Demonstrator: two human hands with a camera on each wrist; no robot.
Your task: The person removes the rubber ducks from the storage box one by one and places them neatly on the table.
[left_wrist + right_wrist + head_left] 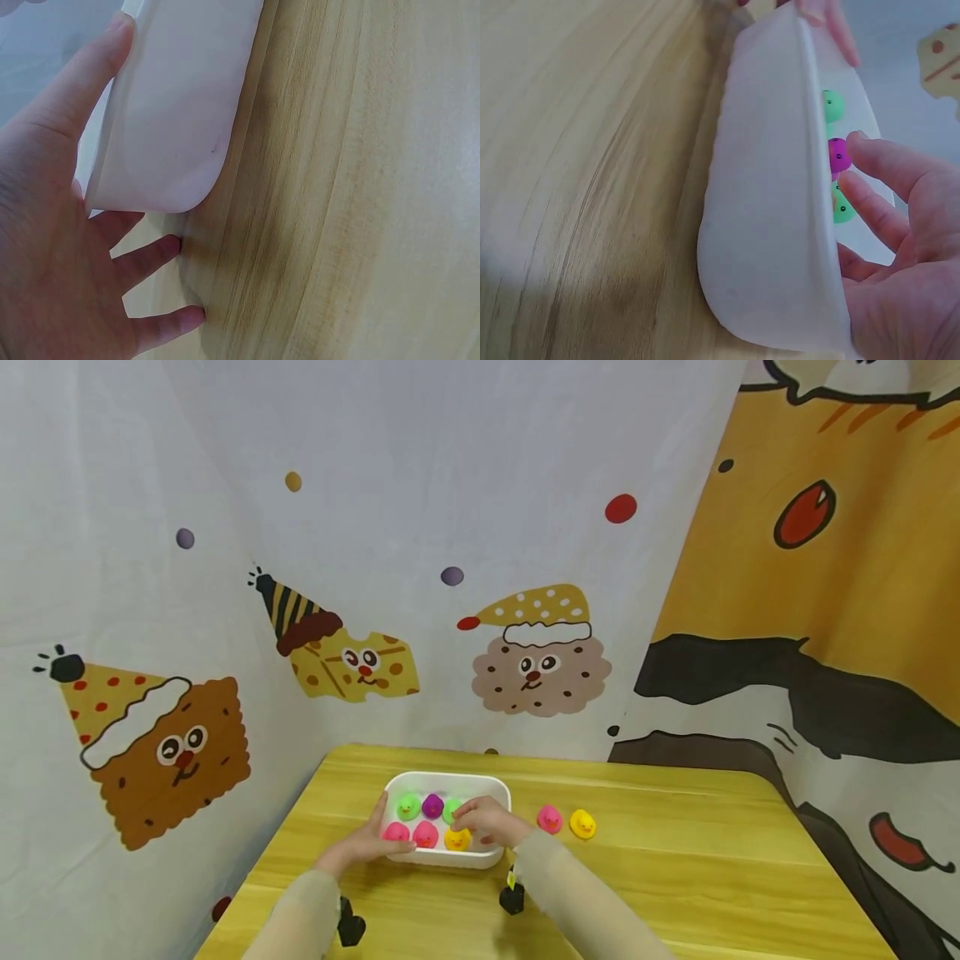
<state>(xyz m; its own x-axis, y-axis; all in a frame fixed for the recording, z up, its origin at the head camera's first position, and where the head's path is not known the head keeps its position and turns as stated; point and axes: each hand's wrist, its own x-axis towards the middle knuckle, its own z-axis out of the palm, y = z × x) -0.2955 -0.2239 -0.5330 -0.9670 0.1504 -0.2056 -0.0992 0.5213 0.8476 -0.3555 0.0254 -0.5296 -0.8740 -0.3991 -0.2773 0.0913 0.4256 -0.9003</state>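
Note:
A white plastic box (450, 858) stands on the wooden table with several small rubber ducks in it. My left hand (360, 842) holds its near left corner, thumb on the near rim and index finger along the left side. The other fingers spread beside the corner in the left wrist view. Over the box's right half is my right hand (487, 820), fingers apart and loosely bent, with no duck visible between them. Nearby lie a yellow duck (457, 840), a green duck (451, 810) partly covered by the fingers, and a purple duck (840, 155).
Right of the box, a pink duck (550, 819) and a yellow duck (582, 824) sit on the wooden table (675, 877). Another green duck (408, 807) and two pink ducks are in the box's left part. A printed cloth (525, 468) hangs behind the table.

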